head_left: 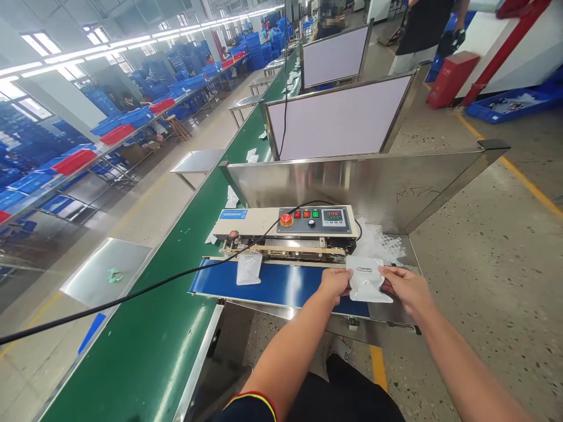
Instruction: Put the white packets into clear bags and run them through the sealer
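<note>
A white plastic pouch point(367, 280) lies at the right end of the blue belt point(281, 286) of a band sealing machine point(288, 231). My left hand point(335, 283) pinches its left edge. My right hand point(407, 287) grips its right edge. The pouch's top points toward the sealer's slot. A second pouch point(248, 268) lies further left on the belt, its top in the sealing slot.
A heap of clear bags point(378, 241) sits behind the pouch on the steel table point(409, 249). A black cable point(132, 294) crosses the long green conveyor point(145, 346) at left. Steel partitions point(365, 181) stand behind the machine. Blue and red crates point(118, 126) line shelves at far left.
</note>
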Demonstrator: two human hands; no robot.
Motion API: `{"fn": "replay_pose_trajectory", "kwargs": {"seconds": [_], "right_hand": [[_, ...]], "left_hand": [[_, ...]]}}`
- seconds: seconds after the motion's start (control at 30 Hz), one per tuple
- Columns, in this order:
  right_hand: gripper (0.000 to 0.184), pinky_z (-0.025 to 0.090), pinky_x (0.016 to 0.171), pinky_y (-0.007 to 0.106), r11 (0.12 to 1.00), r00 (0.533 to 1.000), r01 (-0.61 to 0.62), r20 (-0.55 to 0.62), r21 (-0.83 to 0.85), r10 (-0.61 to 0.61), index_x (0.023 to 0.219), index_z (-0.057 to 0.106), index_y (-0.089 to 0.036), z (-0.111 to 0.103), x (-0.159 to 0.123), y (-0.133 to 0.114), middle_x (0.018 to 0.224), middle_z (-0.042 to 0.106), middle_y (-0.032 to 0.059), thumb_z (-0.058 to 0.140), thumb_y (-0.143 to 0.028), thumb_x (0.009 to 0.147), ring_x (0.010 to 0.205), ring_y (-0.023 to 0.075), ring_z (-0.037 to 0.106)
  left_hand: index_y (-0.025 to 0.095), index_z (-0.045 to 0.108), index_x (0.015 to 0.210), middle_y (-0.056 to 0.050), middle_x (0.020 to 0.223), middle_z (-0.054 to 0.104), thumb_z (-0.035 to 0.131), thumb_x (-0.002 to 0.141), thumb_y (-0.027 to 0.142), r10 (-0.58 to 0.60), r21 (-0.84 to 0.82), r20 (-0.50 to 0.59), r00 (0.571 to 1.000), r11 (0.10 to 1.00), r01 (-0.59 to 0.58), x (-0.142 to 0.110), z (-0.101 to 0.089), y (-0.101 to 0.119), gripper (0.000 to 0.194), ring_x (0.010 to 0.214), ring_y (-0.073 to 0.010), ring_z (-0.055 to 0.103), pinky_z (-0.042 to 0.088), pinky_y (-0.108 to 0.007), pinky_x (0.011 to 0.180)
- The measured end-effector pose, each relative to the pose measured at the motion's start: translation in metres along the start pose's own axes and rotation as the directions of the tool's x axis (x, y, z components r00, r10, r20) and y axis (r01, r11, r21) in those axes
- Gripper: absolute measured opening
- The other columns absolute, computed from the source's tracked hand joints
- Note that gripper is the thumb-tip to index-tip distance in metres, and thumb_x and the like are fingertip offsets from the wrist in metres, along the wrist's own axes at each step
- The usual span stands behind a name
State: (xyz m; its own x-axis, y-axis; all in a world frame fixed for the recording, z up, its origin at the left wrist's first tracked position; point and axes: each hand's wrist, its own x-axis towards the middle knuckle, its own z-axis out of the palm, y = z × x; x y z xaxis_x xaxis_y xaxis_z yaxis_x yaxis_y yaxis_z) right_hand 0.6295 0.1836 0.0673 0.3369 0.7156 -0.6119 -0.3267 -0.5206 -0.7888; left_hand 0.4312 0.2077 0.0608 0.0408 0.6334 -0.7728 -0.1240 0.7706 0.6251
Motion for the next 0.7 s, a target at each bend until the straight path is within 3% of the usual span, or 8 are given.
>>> {"fn": "replay_pose_trajectory", "kwargs": {"seconds": [0.1, 0.23, 0.4, 0.5, 0.6, 0.7], "right_hand": [[0.038, 0.066, 0.054, 0.026, 1.000, 1.000, 0.018, 0.006, 0.004, -0.018, 0.092, 0.076, -0.017, 0.005, 0.007, -0.003, 0.082, 0.081, 0.0096, 0.106, -0.018, 0.068, 0.065, 0.0236, 0.076], [0.057, 0.069, 0.058, 0.028, 0.997, 0.996, 0.073, 0.050, 0.013, -0.073, 0.091, 0.064, -0.023, 0.019, 0.011, -0.002, 0.075, 0.077, 0.0038, 0.111, -0.025, 0.061, 0.064, 0.0232, 0.075], [0.067, 0.071, 0.066, 0.029, 0.996, 0.986, 0.088, 0.141, -0.015, -0.085, 0.079, 0.052, -0.027, 0.047, 0.003, 0.008, 0.070, 0.073, 0.0007, 0.114, -0.038, 0.054, 0.068, 0.0228, 0.075], [0.066, 0.070, 0.069, 0.026, 0.995, 0.985, 0.080, 0.154, -0.051, -0.071, 0.079, 0.051, -0.027, 0.056, -0.011, 0.009, 0.079, 0.077, 0.0064, 0.112, -0.042, 0.056, 0.078, 0.0261, 0.080], [0.063, 0.070, 0.072, 0.026, 0.993, 0.988, 0.045, 0.150, -0.113, -0.028, 0.078, 0.052, -0.028, 0.043, -0.028, 0.009, 0.089, 0.081, 0.0150, 0.108, -0.047, 0.057, 0.087, 0.0306, 0.082], [0.065, 0.072, 0.073, 0.028, 0.986, 0.993, -0.014, 0.114, -0.169, 0.033, 0.078, 0.054, -0.030, 0.011, -0.041, 0.022, 0.091, 0.081, 0.0193, 0.108, -0.052, 0.048, 0.086, 0.0346, 0.083]], "left_hand": [[0.015, 0.082, 0.094, -0.008, 0.088, 0.081, 0.093, 0.086, 0.030, -0.033, -0.051, 0.007, 0.999, 0.998, 0.033, 0.000, -0.003, 0.008, 0.019, 0.072, -0.0173, 0.073, 0.061, -0.028, 0.066], [0.016, 0.083, 0.094, -0.006, 0.083, 0.079, 0.090, 0.088, 0.029, 0.014, -0.056, -0.037, 0.999, 0.998, -0.016, 0.001, -0.015, 0.012, 0.015, 0.067, -0.0156, 0.068, 0.058, -0.027, 0.064], [0.015, 0.083, 0.085, -0.003, 0.070, 0.072, 0.095, 0.083, 0.038, 0.084, -0.050, -0.125, 0.989, 0.995, -0.091, 0.003, -0.046, 0.010, 0.026, 0.057, -0.0135, 0.058, 0.052, -0.027, 0.059], [0.016, 0.080, 0.075, -0.001, 0.061, 0.065, 0.098, 0.081, 0.047, 0.181, -0.049, -0.153, 0.972, 0.981, -0.190, 0.002, -0.069, 0.005, 0.036, 0.053, -0.0122, 0.053, 0.048, -0.026, 0.055], [0.015, 0.083, 0.080, -0.002, 0.062, 0.068, 0.096, 0.082, 0.052, 0.262, -0.058, -0.191, 0.946, 0.959, -0.278, -0.004, -0.091, -0.007, 0.038, 0.058, -0.0145, 0.059, 0.052, -0.026, 0.060], [0.014, 0.088, 0.103, -0.008, 0.086, 0.083, 0.096, 0.083, 0.044, 0.337, -0.122, -0.277, 0.900, 0.917, -0.381, -0.017, -0.117, -0.029, 0.037, 0.076, -0.0178, 0.072, 0.061, -0.029, 0.076]]}}
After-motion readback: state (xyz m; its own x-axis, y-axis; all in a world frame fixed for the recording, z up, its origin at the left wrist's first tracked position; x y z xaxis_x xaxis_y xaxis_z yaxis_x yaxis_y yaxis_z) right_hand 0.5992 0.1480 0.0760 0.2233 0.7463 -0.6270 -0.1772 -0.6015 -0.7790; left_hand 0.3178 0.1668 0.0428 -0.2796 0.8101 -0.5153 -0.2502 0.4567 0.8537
